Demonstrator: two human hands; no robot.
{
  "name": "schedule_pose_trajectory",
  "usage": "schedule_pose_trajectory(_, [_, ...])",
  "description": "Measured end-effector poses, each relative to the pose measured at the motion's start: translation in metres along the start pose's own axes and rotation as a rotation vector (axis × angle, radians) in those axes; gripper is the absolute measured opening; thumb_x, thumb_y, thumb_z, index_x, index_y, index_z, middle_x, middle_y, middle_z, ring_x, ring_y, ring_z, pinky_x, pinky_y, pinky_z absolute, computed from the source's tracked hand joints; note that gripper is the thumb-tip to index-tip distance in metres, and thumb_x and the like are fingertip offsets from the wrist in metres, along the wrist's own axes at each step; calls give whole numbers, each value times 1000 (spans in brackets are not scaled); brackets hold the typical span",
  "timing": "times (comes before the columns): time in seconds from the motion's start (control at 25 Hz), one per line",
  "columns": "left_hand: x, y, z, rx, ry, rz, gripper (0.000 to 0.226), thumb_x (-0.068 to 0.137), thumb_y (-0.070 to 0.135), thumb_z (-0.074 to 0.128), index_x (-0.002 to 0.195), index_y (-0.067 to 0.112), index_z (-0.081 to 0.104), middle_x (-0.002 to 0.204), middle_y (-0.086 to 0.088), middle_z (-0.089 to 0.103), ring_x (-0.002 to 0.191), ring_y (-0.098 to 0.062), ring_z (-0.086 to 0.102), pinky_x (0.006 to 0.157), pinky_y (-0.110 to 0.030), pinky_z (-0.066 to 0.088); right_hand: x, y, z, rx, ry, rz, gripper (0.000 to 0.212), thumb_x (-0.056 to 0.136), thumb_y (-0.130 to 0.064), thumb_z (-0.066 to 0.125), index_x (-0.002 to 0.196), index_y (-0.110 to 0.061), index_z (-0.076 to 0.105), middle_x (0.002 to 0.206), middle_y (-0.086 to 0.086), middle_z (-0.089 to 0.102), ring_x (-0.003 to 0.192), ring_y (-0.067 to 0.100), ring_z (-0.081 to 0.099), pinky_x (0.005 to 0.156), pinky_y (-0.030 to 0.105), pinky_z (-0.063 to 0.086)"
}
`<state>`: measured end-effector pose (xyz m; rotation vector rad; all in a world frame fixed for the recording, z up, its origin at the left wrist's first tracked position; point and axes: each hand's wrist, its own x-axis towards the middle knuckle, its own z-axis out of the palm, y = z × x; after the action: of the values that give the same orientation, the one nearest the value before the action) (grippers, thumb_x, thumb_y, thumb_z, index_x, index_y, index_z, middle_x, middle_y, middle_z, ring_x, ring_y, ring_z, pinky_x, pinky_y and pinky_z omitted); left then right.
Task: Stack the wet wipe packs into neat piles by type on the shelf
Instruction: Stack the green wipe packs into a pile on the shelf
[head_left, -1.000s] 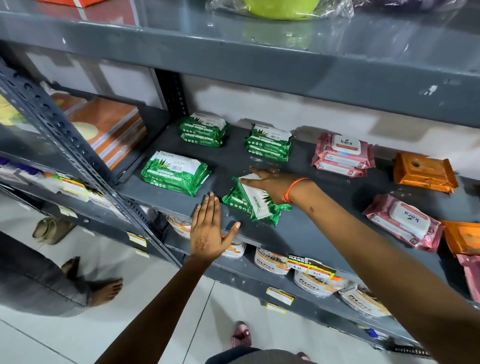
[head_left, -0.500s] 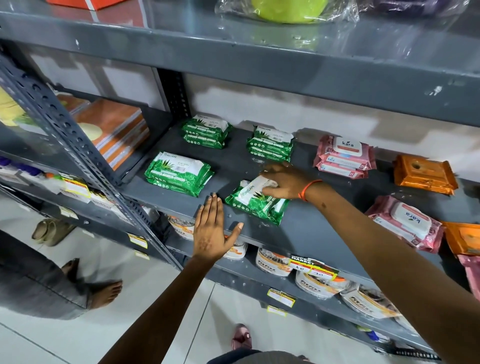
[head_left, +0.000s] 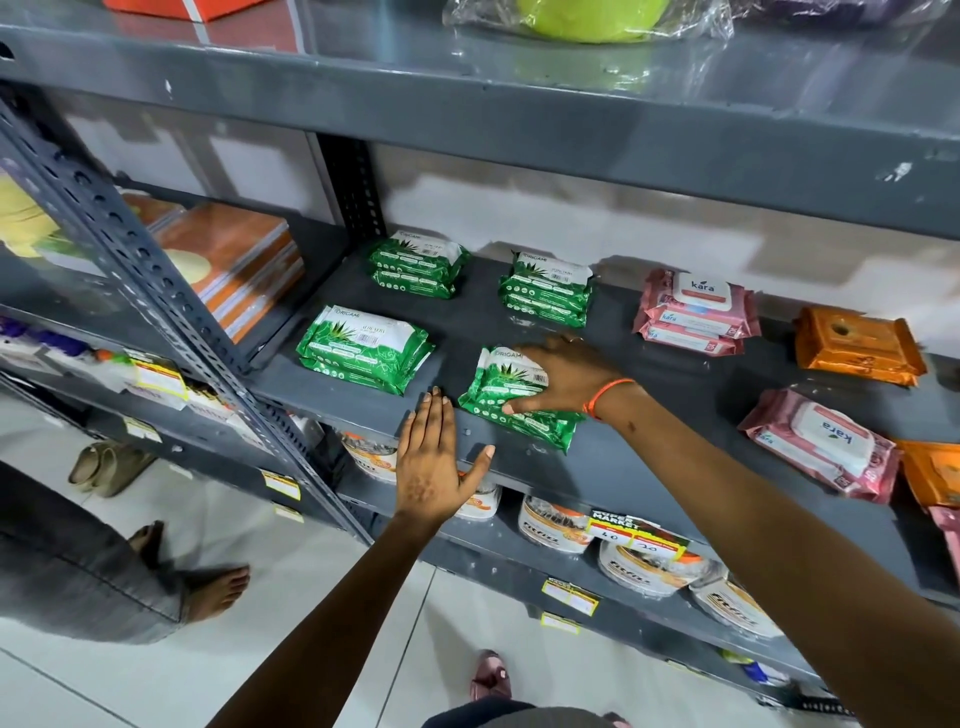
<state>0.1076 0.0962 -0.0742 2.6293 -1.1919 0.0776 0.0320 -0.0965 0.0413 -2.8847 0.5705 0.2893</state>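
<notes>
Our right hand (head_left: 558, 379) lies with fingers spread on a green pack (head_left: 511, 400) just beyond our left hand's (head_left: 434, 462) closed fingers, flat on the grey shelf (head_left: 649, 447) edge above pale floor tiles (head_left: 311, 649)

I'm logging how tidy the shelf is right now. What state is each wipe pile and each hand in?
Back-left green pile: stacked, squared.
Back-right green pile: stacked, squared.
Front-left green pile: stacked, slightly fanned.
Front-right green pile: skewed, under the right hand.
Back pink pile: stacked, roughly aligned.
Front pink pack: single, lying askew.
Orange pile: stacked.
Left hand: flat, open on the shelf edge.
</notes>
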Motion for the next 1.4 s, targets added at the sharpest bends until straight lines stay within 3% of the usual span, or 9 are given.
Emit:
schedule_pose_trajectory(0.24, [-1, -1, 1, -12, 14, 15, 94, 85, 71, 6, 143, 0, 25, 153, -17, 26, 143, -28, 22, 117, -36, 6, 0, -11, 12, 2, 49, 140, 92, 69, -77, 53, 145, -30, 31, 146, 15, 39, 137, 37, 31, 109, 49, 38])
schedule_pose_trajectory(0.36, [6, 5, -7, -228, 64, -31, 96, 82, 73, 0, 146, 4, 17, 156, -14, 19, 145, -26, 17, 119, -35, 8, -7, -10, 12, 94, 136, 170, 85, 76, -75, 44, 145, -28, 30, 148, 12, 39, 138, 35, 32, 111, 51, 34])
schedule_pose_trajectory(0.48, [28, 27, -33, -709, 78, -212, 81, 87, 69, 16, 146, 14, 23, 154, -9, 29, 140, -24, 29, 115, -39, 24, -16, -11, 27, 621, 471, 438, 68, 91, -56, 39, 144, -14, 36, 149, 16, 38, 138, 35, 32, 114, 44, 29])
schedule_pose_trajectory(0.56, [49, 41, -52, -951, 44, -343, 48, 94, 53, 35, 123, 20, 54, 119, -8, 63, 113, -20, 56, 98, -33, 41, -20, -19, 42, 1047, 497, 659, 61, 97, -43, 40, 146, -7, 31, 153, 18, 30, 141, 36, 28, 119, 42, 23])
schedule_pose_trajectory(0.6, [60, 46, -57, -1000, 19, -402, 36, 93, 49, 42, 103, 21, 62, 94, -3, 67, 94, -18, 61, 87, -31, 42, -21, -25, 48, 1195, 466, 717, 60, 98, -39, 40, 147, -6, 27, 155, 18, 26, 142, 35, 26, 120, 42, 22])
schedule_pose_trajectory(0.64, [68, 49, -60, -994, 7, -443, 34, 91, 49, 48, 93, 19, 63, 85, -2, 67, 87, -20, 61, 81, -30, 43, -20, -29, 51, 1285, 445, 742, 60, 98, -35, 40, 148, -6, 24, 157, 17, 23, 143, 34, 25, 121, 42, 22])
schedule_pose_trajectory(0.8, [77, 48, -49, -940, -14, -491, 52, 82, 42, 65, 117, 3, 60, 116, -17, 66, 109, -31, 60, 92, -34, 47, -16, -37, 51, 1255, 426, 730, 55, 101, -26, 35, 150, -6, 19, 160, 15, 12, 147, 31, 18, 122, 39, 18])
schedule_pose_trajectory(0.88, [79, 43, -45, -949, -17, -510, 53, 79, 41, 69, 116, 3, 61, 115, -19, 66, 109, -33, 60, 94, -38, 49, -16, -38, 51, 1234, 408, 722, 54, 101, -24, 34, 151, -8, 19, 160, 15, 8, 146, 32, 18, 122, 39, 18])
schedule_pose_trajectory(1.4, [78, 35, -50, -759, 38, -387, 47, 88, 45, 56, 117, 9, 62, 120, -16, 65, 108, -34, 61, 89, -42, 49, -17, -33, 37, 1390, 346, 639, 50, 101, -15, 38, 149, -9, 26, 159, 7, 20, 143, 28, 29, 120, 33, 21])
